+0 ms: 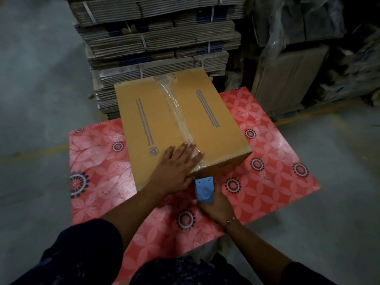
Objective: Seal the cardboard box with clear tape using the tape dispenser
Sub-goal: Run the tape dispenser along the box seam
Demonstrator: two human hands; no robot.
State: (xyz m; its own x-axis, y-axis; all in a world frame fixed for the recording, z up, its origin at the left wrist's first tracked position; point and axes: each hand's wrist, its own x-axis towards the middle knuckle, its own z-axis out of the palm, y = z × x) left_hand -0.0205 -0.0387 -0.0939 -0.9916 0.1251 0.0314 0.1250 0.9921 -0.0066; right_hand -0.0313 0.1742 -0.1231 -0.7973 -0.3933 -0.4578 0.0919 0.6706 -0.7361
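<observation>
A closed brown cardboard box (209,124) lies on a table with a red flowered cloth (273,161). A strip of clear tape (174,112) runs along the box's centre seam from the far edge to the near edge. My left hand (176,165) lies flat, fingers spread, on the near end of the box top, pressing on the tape. My right hand (213,206) grips a blue tape dispenser (204,190) just below the box's near edge, against its front face.
Tall stacks of flattened, strapped cardboard (156,42) stand right behind the table. Plastic-wrapped goods and a brown carton (287,79) fill the back right. Grey concrete floor (35,79) with a yellow line lies on both sides.
</observation>
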